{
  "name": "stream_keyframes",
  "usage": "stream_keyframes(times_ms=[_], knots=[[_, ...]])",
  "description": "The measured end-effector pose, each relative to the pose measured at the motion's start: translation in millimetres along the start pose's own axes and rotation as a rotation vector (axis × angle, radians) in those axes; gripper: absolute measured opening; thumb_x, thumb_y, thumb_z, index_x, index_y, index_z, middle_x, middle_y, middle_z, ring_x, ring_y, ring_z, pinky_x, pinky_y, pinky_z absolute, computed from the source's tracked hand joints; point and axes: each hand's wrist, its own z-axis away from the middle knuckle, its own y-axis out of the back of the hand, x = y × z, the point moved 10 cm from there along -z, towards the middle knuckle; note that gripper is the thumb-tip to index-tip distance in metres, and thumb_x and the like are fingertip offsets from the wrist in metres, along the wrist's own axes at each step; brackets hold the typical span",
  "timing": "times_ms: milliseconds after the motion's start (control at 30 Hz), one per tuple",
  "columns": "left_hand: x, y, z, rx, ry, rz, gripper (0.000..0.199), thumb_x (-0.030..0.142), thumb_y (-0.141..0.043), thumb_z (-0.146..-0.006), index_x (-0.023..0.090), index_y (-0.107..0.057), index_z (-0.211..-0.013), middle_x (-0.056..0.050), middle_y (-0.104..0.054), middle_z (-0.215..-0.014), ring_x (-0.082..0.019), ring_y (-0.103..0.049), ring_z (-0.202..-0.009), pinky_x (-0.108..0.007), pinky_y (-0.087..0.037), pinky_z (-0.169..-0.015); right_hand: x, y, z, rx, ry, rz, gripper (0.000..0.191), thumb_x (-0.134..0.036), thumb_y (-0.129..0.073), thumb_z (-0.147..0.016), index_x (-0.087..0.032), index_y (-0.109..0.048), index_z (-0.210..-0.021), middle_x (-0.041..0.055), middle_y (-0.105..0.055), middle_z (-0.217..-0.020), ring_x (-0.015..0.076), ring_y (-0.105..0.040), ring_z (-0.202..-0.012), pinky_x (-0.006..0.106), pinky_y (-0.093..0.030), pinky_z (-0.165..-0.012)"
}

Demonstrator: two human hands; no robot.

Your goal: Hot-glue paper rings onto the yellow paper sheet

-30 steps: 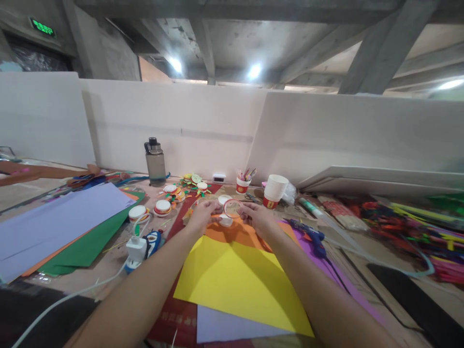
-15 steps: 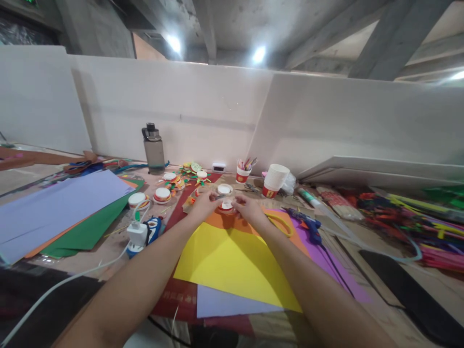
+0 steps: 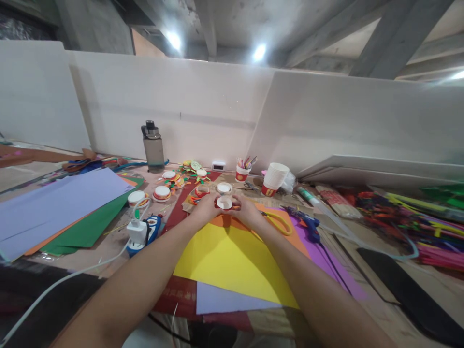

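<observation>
Both hands meet over the sheets at the middle of the table. My left hand [image 3: 208,208] and my right hand [image 3: 246,210] grip a short, cut-down red and white paper cup [image 3: 224,203] from its two sides, with the fingers curled round it. Just behind it stands another white cup piece [image 3: 224,188]. Beneath the hands lie an orange sheet [image 3: 226,222] and a yellow sheet [image 3: 232,261]. Beside my right forearm rest yellow-handled scissors [image 3: 281,224], partly hidden by the arm. A curved red cup strip [image 3: 200,191] is left of the hands.
A blue glue gun [image 3: 310,227] lies on purple paper at right. Stacked paper cups [image 3: 274,179], a cup of pencils [image 3: 242,171] and a water bottle [image 3: 152,147] stand behind. Several decorated cup pieces [image 3: 161,193] and a power strip with a white plug [image 3: 137,233] are at left.
Both hands have closed further round the cut-down cup, which now shows its open white inside more squarely. The left hand has shifted slightly, uncovering the red strip behind it.
</observation>
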Motion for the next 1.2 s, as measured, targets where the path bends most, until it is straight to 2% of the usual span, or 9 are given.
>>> stream_keyframes(times_ms=[167, 367, 467, 633, 700, 800, 933, 1000, 1200], knots=[[-1.8, -4.5, -0.3, -0.039, -0.015, -0.044, 0.032, 0.017, -0.082, -0.061, 0.016, -0.070, -0.091, -0.010, -0.074, -0.095, -0.023, -0.068, -0.087, -0.031, -0.052, -0.079, -1.3, 5.1, 0.3, 0.029, 0.086, 0.132, 0.039, -0.030, -0.077, -0.070, -0.018, -0.068, -0.106, 0.0093, -0.071, -0.106, 0.0209, -0.065, -0.080, 0.034, -0.050, -0.075], [-3.1, -8.7, 0.7, -0.075, -0.004, -0.097, 0.034, 0.023, -0.082, -0.064, 0.015, -0.070, -0.094, -0.011, -0.074, -0.097, -0.024, -0.068, -0.088, -0.031, -0.052, -0.078, 2.9, 9.5, -1.3, 0.099, 0.116, 0.200, 0.047, -0.029, -0.075, -0.071, -0.016, -0.066, -0.115, 0.0131, -0.068, -0.111, 0.0241, -0.063, -0.084, 0.035, -0.049, -0.074], [-0.9, -7.8, 1.6, -0.081, -0.021, -0.141, 0.031, 0.022, -0.078, -0.067, 0.015, -0.068, -0.096, -0.010, -0.074, -0.099, -0.023, -0.068, -0.088, -0.030, -0.051, -0.077, -4.6, 14.5, -0.2, 0.165, 0.182, 0.248, 0.047, -0.023, -0.072, -0.071, -0.016, -0.067, -0.117, 0.0140, -0.066, -0.113, 0.0274, -0.062, -0.095, 0.037, -0.048, -0.082], [6.5, -5.4, 2.0, -0.080, -0.083, -0.229, 0.028, 0.021, -0.074, -0.070, 0.014, -0.068, -0.097, -0.010, -0.072, -0.099, -0.024, -0.066, -0.090, -0.031, -0.048, -0.078, -25.4, 10.2, 4.0, 0.168, 0.342, 0.315, 0.012, -0.015, -0.066, -0.075, -0.020, -0.075, -0.082, 0.0101, -0.065, -0.103, 0.0252, -0.060, -0.100, 0.042, -0.044, -0.094], [9.8, -5.1, 1.6, -0.074, -0.116, -0.236, 0.028, 0.020, -0.073, -0.070, 0.014, -0.069, -0.096, -0.010, -0.072, -0.099, -0.024, -0.065, -0.091, -0.031, -0.048, -0.079, -28.3, 9.8, 4.3, 0.161, 0.335, 0.309, 0.008, -0.015, -0.066, -0.075, -0.019, -0.073, -0.074, 0.0094, -0.065, -0.099, 0.0241, -0.060, -0.096, 0.042, -0.045, -0.092], [6.9, -6.7, 0.8, -0.073, -0.107, -0.223, 0.026, 0.014, -0.070, -0.069, 0.014, -0.070, -0.095, -0.009, -0.072, -0.096, -0.023, -0.065, -0.087, -0.030, -0.048, -0.078, -31.8, 13.6, 5.7, 0.161, 0.309, 0.258, 0.010, -0.016, -0.062, -0.078, -0.019, -0.071, -0.074, 0.0076, -0.066, -0.093, 0.0227, -0.061, -0.091, 0.039, -0.046, -0.088], [-6.3, -4.5, -0.1, -0.027, -0.011, -0.160, 0.043, 0.020, -0.076, -0.066, 0.015, -0.068, -0.108, -0.012, -0.072, -0.104, -0.023, -0.066, -0.087, -0.032, -0.049, -0.078, -26.2, 22.0, 5.6, 0.165, 0.213, 0.148, 0.014, -0.017, -0.056, -0.081, -0.021, -0.067, -0.075, 0.0039, -0.067, -0.080, 0.0215, -0.062, -0.080, 0.035, -0.046, -0.078], [-7.0, -6.0, -0.3, -0.031, -0.016, -0.107, 0.049, 0.026, -0.079, -0.065, 0.015, -0.067, -0.111, -0.012, -0.071, -0.108, -0.023, -0.066, -0.089, -0.032, -0.049, -0.078, -23.2, 23.9, 4.8, 0.168, 0.189, 0.119, 0.013, -0.017, -0.055, -0.081, -0.021, -0.065, -0.075, 0.0035, -0.068, -0.078, 0.0210, -0.062, -0.076, 0.033, -0.046, -0.074], [-2.8, -4.3, -2.0, 0.008, -0.042, -0.096, 0.035, 0.031, -0.079, -0.066, 0.016, -0.070, -0.097, -0.010, -0.072, -0.097, -0.023, -0.065, -0.084, -0.033, -0.049, -0.076, -14.9, 19.8, 1.7, 0.143, 0.166, 0.058, 0.011, -0.017, -0.057, -0.077, -0.021, -0.066, -0.073, 0.0022, -0.069, -0.077, 0.0205, -0.062, -0.075, 0.033, -0.046, -0.075]])
